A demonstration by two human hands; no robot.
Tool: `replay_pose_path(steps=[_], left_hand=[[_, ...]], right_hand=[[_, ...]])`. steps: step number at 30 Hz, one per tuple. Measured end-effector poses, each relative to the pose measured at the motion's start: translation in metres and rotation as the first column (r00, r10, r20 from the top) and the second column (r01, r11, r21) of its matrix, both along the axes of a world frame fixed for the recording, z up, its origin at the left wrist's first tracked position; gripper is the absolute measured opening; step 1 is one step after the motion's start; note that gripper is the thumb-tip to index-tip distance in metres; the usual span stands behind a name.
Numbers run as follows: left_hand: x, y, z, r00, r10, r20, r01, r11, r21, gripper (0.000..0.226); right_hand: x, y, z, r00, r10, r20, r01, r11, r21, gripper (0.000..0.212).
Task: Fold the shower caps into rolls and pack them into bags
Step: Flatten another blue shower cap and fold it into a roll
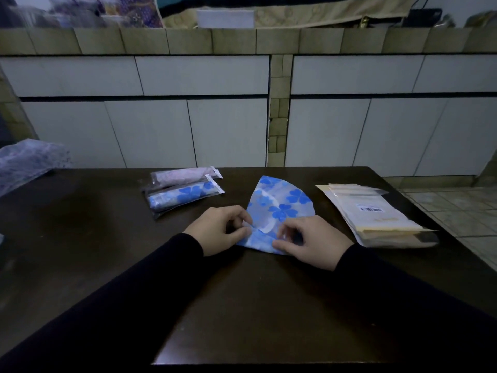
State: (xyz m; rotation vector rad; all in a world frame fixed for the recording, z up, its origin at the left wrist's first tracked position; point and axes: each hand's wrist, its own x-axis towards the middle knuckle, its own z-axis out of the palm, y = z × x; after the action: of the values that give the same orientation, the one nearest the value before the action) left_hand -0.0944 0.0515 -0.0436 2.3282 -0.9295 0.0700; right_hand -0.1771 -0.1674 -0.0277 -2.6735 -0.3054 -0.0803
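two dark sleeves reach in from the bottom, over a dark brown table. at the ends are two bare hands. the left hand has its fingers curled, and its thumb and fingertips pinch the near left edge of one blue flower shower cap. the right hand is curled too, and its thumb and fingers pinch the near right edge of the same cap. the cap lies flat on the table in the middle, folded into a fan shape, with its wide round end pointing away from the person. behind the left hand lie two packed bags side by side, touching each other: one with a pink roll in it, farther back, and one with a blue flower roll in it, nearer. to the right of the cap, a little apart, sits one stack of empty clear bags with a barcode label on top. at the far left edge lies one crumpled pale plastic sheet.
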Motion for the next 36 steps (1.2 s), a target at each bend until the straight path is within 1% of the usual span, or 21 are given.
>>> replay_pose_path(steps=[2, 3, 5, 6, 8, 10, 12, 14, 16, 19, 21, 25, 27, 30, 31, 33, 36], left_hand=[[0.000, 0.002, 0.000, 0.999, -0.029, 0.043, 0.029, 1.000, -0.001, 0.017], [-0.001, 0.002, 0.000, 0.994, -0.052, 0.091, 0.051, 0.999, 0.018, 0.017], [-0.001, 0.002, -0.001, 0.979, -0.092, 0.184, 0.079, 0.994, 0.076, 0.006], [0.000, 0.003, -0.003, 0.971, -0.110, 0.211, 0.091, 0.991, 0.094, 0.011], [0.003, 0.009, -0.005, 0.962, -0.134, 0.238, 0.115, 0.989, 0.092, 0.034], [0.004, 0.014, -0.003, 0.943, -0.174, 0.283, 0.157, 0.984, 0.082, 0.041], [0.003, 0.014, 0.000, 0.917, -0.218, 0.335, 0.188, 0.975, 0.118, 0.041], [0.004, 0.012, 0.002, 0.901, -0.245, 0.358, 0.195, 0.966, 0.169, 0.041], [0.007, 0.013, 0.002, 0.917, -0.246, 0.313, 0.197, 0.964, 0.181, 0.047], [0.009, 0.017, 0.000, 0.955, -0.205, 0.217, 0.175, 0.973, 0.149, 0.059], [0.010, 0.018, -0.002, 0.956, -0.198, 0.215, 0.170, 0.975, 0.141, 0.062], [0.009, 0.016, -0.002, 0.946, -0.211, 0.246, 0.171, 0.970, 0.174, 0.057], [0.007, 0.015, -0.002, 0.945, -0.197, 0.260, 0.158, 0.974, 0.165, 0.052], [0.005, 0.011, -0.001, 0.959, -0.161, 0.233, 0.131, 0.981, 0.140, 0.049], [0.005, 0.010, -0.001, 0.964, -0.151, 0.221, 0.124, 0.984, 0.131, 0.050], [0.005, 0.008, -0.001, 0.968, -0.136, 0.211, 0.113, 0.986, 0.119, 0.051], [0.006, 0.004, -0.003, 0.984, -0.110, 0.139, 0.098, 0.991, 0.088, 0.046]], right_hand=[[-0.003, 0.000, 0.000, 0.998, 0.028, 0.049, -0.026, 0.999, -0.042, 0.020], [-0.004, 0.000, 0.000, 0.995, 0.059, 0.082, -0.051, 0.994, -0.097, 0.022], [-0.006, 0.000, -0.001, 0.987, 0.113, 0.114, -0.092, 0.980, -0.178, 0.027], [-0.007, -0.001, -0.001, 0.987, 0.120, 0.107, -0.097, 0.975, -0.199, 0.032], [-0.006, 0.000, -0.001, 0.990, 0.112, 0.086, -0.093, 0.974, -0.208, 0.041], [-0.005, 0.001, 0.000, 0.991, 0.102, 0.081, -0.085, 0.977, -0.193, 0.039], [-0.003, 0.003, 0.001, 0.992, 0.099, 0.077, -0.080, 0.973, -0.215, 0.031], [-0.003, 0.006, 0.001, 0.988, 0.114, 0.100, -0.086, 0.964, -0.253, 0.028], [-0.004, 0.007, 0.001, 0.982, 0.136, 0.134, -0.094, 0.955, -0.282, 0.028], [-0.006, 0.002, 0.002, 0.973, 0.168, 0.156, -0.119, 0.951, -0.285, 0.029], [-0.006, -0.003, 0.003, 0.967, 0.182, 0.179, -0.125, 0.949, -0.289, 0.035], [-0.004, -0.012, 0.004, 0.975, 0.190, 0.113, -0.152, 0.948, -0.279, 0.036], [-0.003, -0.016, 0.005, 0.978, 0.196, 0.078, -0.170, 0.953, -0.252, 0.035], [0.000, -0.019, 0.005, 0.982, 0.177, 0.065, -0.158, 0.961, -0.226, 0.029], [0.001, -0.018, 0.005, 0.985, 0.158, 0.066, -0.142, 0.969, -0.200, 0.027], [0.004, -0.017, 0.004, 0.994, 0.096, 0.042, -0.092, 0.991, -0.100, 0.023], [0.007, -0.019, 0.007, 0.997, -0.011, -0.072, 0.014, 0.999, 0.040, 0.017]])
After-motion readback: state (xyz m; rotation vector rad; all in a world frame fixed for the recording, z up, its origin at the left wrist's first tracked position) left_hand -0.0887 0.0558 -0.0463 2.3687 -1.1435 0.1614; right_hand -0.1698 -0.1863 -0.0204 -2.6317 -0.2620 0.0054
